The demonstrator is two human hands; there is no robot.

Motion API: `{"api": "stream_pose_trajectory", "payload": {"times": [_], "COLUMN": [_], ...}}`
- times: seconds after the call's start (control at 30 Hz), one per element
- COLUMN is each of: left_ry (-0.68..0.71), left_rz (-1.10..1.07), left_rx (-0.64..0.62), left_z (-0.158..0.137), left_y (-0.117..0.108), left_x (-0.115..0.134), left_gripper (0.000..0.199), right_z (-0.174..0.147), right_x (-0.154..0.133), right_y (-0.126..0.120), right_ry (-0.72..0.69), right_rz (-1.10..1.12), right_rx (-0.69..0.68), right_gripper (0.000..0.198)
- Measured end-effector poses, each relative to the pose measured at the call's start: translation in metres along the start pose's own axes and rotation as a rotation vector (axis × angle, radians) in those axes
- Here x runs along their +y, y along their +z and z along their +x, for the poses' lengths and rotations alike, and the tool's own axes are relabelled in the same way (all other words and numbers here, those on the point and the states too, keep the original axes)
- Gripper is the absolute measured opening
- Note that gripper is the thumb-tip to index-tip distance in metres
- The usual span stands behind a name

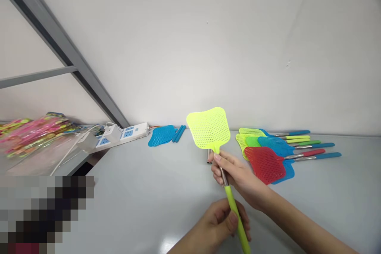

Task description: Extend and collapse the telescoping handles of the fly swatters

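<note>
A yellow-green fly swatter (210, 129) stands tilted up over the table, its square mesh head toward the wall. My right hand (228, 170) pinches its metal shaft just below the head. Lower down, my left hand (220, 222) is wrapped round the yellow-green grip. Behind my right hand lies a small metal piece (209, 156), mostly hidden. To the right several fly swatters lie in an overlapping pile, a red fly swatter (264, 162) on top and a blue fly swatter (275, 146) beside it.
At the back left lie a blue swatter head (162, 135) and two blue grips (179, 133). A white power strip (126, 135) with plugged-in chargers rests at the table's left edge. Farther left are bagged colourful items (38, 133). A grey metal post (68, 51) slants up the wall.
</note>
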State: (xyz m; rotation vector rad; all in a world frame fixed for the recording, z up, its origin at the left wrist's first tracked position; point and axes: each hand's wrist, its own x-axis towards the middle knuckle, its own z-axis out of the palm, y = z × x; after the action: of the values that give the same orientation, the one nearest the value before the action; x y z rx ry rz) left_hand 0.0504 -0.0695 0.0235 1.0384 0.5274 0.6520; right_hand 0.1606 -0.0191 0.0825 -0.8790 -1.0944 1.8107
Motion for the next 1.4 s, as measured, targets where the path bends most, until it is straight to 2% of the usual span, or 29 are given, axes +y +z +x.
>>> {"api": "stream_pose_trajectory", "payload": {"times": [0.17,0.43,0.67,0.87,1.07,1.13,1.3,1.4], "left_ry": [0.054,0.044,0.025,0.044,0.086,0.094,0.104,0.157], "left_rz": [0.116,0.134,0.132,0.170,0.240,0.208,-0.019,-0.063], "left_rx": [0.095,0.174,0.188,0.210,0.455,0.497,0.462,0.530], "left_z": [0.001,-0.001,-0.003,-0.002,-0.003,-0.002,-0.001,-0.002], "left_y": [-0.003,-0.005,-0.008,-0.003,-0.010,-0.014,-0.016,-0.016], "left_x": [-0.001,0.003,0.009,0.012,0.020,0.019,0.020,0.026], "left_gripper": [0.039,0.034,0.031,0.030,0.033,0.033,0.028,0.024], "right_z": [0.000,0.002,0.002,0.001,0.003,0.003,0.006,0.006], "right_x": [-0.003,-0.014,-0.023,-0.018,0.000,0.006,0.012,0.009], "right_y": [-0.006,-0.018,-0.025,-0.022,-0.014,-0.011,-0.013,-0.016], "right_ry": [-0.038,-0.053,-0.093,-0.099,0.001,0.039,0.088,0.118], "right_rz": [-0.141,-0.153,-0.159,-0.212,-0.266,-0.252,-0.222,-0.263], "right_rx": [-0.053,0.098,0.124,0.080,-0.017,-0.057,-0.041,-0.100], "right_gripper": [0.029,0.022,0.022,0.025,0.031,0.033,0.040,0.038]}}
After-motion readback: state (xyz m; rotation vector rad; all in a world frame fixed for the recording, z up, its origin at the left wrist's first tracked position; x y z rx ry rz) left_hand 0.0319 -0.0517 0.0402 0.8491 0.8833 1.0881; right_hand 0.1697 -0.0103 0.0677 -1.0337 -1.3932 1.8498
